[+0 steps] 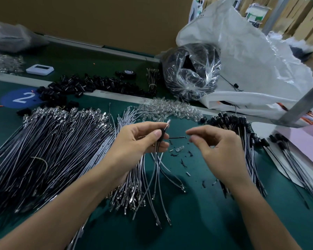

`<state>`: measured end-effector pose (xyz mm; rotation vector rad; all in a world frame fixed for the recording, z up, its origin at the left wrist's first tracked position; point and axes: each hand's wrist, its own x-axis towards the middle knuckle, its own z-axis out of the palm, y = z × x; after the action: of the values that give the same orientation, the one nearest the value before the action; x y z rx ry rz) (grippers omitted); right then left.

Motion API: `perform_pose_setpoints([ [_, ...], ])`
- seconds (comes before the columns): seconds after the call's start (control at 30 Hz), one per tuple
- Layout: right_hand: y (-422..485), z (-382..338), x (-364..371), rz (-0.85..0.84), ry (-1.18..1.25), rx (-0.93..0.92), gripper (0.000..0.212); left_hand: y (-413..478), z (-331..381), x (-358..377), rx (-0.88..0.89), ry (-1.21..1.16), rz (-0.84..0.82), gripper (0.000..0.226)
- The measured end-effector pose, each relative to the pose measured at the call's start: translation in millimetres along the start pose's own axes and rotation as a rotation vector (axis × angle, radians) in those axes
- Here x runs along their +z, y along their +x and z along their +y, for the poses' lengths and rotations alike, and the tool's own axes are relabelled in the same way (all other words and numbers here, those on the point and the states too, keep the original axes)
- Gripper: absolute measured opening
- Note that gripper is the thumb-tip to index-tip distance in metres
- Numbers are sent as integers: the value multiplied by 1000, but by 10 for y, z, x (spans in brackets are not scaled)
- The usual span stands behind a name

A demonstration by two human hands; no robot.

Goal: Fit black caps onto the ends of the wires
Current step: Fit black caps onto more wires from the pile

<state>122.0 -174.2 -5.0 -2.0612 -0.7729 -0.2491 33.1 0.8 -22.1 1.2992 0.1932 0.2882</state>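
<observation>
Pretty crowded here: a huge pile of bare wires is sprawling across the green table under the left forearm. Loose black caps are sitting at the back near a tape roll, and clear LEDs are lying just behind the hands. A clear bag is holding black parts and touching a white sack. The left hand is pinching a black cap on a wire bunch. The right hand is curling thumb to forefinger, can't tell around what.

Factory assembly bench.
Numbered green mat, bulk heaps of wires and black caps, bagged stock, seemingly stacked cartons behind.
</observation>
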Motion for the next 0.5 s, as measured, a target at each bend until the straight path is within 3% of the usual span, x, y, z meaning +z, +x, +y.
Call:
perform_pose_setpoints([
  [0.13, 26, 73, -58, -258, -193, 160, 17, 7, 17, -10, -22, -139, 38, 19],
  [0.23, -15, 1, -26, -147, -253, 31, 15, 23, 25, -20, -15, -194, 71, 17],
  [0.3, -67, -119, 51, -74, -23, -69, 5, 36, 25, -20, -6, -211, 92, 15],
  [0.37, -151, -235, 165, -133, 106, -109, 8, 41, 21, -17, 6, -221, 111, 13],
  [0.5, -278, -264, 359, -157, -203, -175, 24, 33, 24, -7, 13, -223, 131, 11],
])
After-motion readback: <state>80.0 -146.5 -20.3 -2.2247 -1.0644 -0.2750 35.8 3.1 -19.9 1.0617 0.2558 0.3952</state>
